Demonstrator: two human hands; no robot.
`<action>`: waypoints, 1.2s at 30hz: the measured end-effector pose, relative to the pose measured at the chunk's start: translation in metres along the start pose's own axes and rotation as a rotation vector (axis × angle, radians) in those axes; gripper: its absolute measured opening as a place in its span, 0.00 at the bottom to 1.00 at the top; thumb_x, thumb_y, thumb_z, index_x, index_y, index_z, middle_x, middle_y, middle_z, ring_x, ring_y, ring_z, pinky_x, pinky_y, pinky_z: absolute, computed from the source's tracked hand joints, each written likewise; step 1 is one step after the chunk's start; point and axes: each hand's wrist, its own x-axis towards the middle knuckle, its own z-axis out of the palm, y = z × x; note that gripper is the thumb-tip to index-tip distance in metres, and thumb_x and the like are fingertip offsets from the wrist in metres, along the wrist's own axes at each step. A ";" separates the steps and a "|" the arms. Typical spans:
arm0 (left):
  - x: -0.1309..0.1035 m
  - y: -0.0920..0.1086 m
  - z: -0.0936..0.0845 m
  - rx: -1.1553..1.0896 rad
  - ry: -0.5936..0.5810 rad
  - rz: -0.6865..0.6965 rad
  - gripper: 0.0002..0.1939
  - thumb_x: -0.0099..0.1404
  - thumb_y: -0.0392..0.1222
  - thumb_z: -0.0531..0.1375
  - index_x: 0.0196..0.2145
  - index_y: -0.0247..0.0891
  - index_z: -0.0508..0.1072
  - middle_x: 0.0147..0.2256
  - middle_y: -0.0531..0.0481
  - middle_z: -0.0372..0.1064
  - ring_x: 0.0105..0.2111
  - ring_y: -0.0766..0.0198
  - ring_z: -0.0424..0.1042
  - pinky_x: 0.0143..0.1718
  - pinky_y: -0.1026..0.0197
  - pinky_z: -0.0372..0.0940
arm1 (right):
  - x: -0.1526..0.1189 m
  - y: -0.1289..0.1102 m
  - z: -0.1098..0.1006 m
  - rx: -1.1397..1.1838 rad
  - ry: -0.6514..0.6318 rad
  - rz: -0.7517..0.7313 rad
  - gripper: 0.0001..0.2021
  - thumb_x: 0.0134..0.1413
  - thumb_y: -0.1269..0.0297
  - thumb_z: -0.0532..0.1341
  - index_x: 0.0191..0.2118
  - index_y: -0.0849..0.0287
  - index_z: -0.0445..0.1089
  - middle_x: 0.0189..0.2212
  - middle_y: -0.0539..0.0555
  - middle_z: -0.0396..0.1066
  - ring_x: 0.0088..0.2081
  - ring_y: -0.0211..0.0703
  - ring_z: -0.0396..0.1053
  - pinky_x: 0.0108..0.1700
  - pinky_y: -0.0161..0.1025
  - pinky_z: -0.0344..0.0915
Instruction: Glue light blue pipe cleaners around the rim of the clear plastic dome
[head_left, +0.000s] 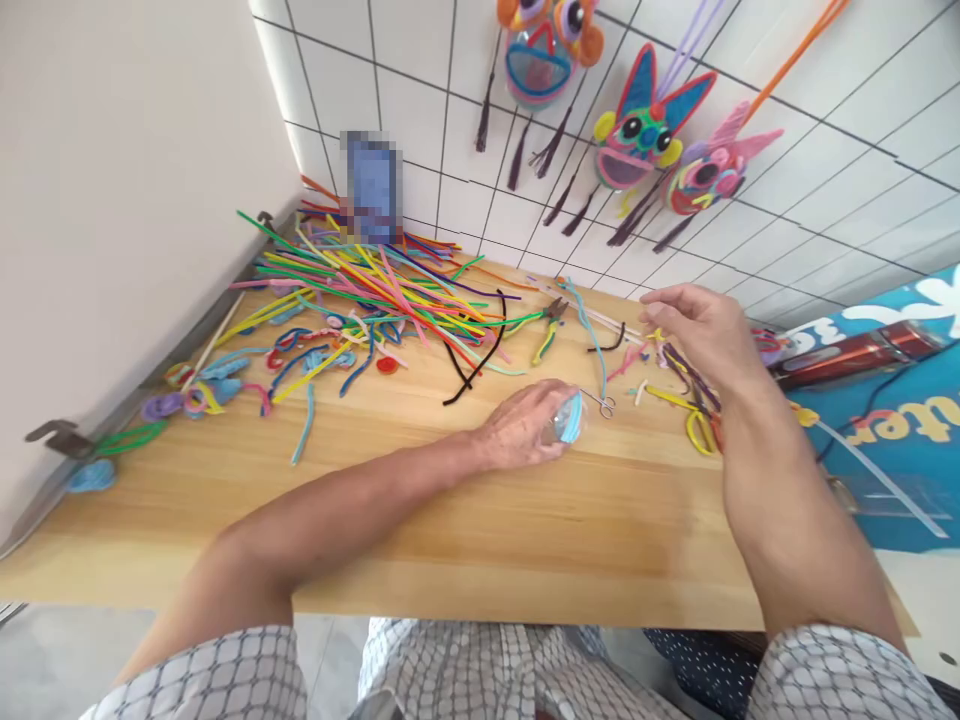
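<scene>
My left hand (521, 425) is wrapped round a small clear plastic cup or ball (559, 425), with light blue fuzzy strands (572, 418) showing at its right end. It rests just above the wooden table (480, 540). Small metal scissors (606, 407) lie right beside it. Over the table's right part hovers my right hand (697, 320), palm down, fingers loosely stretched out, with nothing visible in them. Beneath it are short pipe cleaner pieces (630, 362) in pink, yellow and purple. Yellow-handled scissors (701, 432) lie near my right forearm, partly hidden.
A big heap of coloured pipe cleaners (375, 285) covers the back left, with coiled pieces (217, 385) in front. Pliers (553, 330) lie mid-table. A blurred-out upright rectangle (373, 190) stands behind. Decorated masks (637, 140) hang on the tiled wall. A red cylinder (862, 358) is at right.
</scene>
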 end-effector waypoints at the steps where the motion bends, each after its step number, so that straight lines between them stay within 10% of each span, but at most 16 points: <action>1: 0.001 -0.001 0.000 -0.002 0.026 -0.033 0.43 0.66 0.42 0.71 0.74 0.41 0.60 0.70 0.34 0.66 0.72 0.45 0.69 0.75 0.41 0.69 | -0.001 0.010 -0.003 -0.031 0.026 0.041 0.14 0.61 0.52 0.69 0.47 0.53 0.83 0.33 0.51 0.82 0.30 0.42 0.71 0.34 0.40 0.66; 16: 0.003 -0.001 -0.001 0.010 0.025 -0.096 0.42 0.65 0.41 0.71 0.73 0.39 0.61 0.69 0.34 0.69 0.70 0.43 0.72 0.73 0.38 0.70 | -0.009 0.095 0.062 -0.280 -0.167 0.340 0.10 0.47 0.63 0.71 0.20 0.53 0.73 0.22 0.55 0.74 0.38 0.55 0.77 0.41 0.43 0.67; 23: 0.000 0.000 -0.005 -0.001 0.029 -0.077 0.42 0.66 0.41 0.70 0.73 0.40 0.60 0.69 0.33 0.68 0.71 0.44 0.71 0.73 0.39 0.70 | -0.038 0.088 0.050 0.238 -0.181 0.430 0.16 0.48 0.46 0.69 0.31 0.53 0.70 0.28 0.52 0.78 0.20 0.35 0.59 0.21 0.35 0.52; 30: -0.002 -0.002 -0.004 -0.001 0.038 -0.059 0.42 0.67 0.42 0.69 0.73 0.37 0.59 0.69 0.30 0.66 0.70 0.42 0.70 0.72 0.38 0.71 | -0.078 0.070 0.039 0.663 -0.150 0.422 0.30 0.33 0.41 0.83 0.39 0.53 0.79 0.34 0.50 0.80 0.27 0.36 0.70 0.27 0.35 0.68; 36: -0.005 -0.003 -0.005 -0.001 0.041 -0.033 0.47 0.65 0.38 0.69 0.76 0.43 0.54 0.70 0.33 0.63 0.73 0.42 0.66 0.74 0.38 0.68 | -0.088 0.039 0.040 0.840 -0.123 0.410 0.27 0.36 0.39 0.86 0.34 0.53 0.82 0.32 0.50 0.78 0.28 0.34 0.69 0.25 0.31 0.63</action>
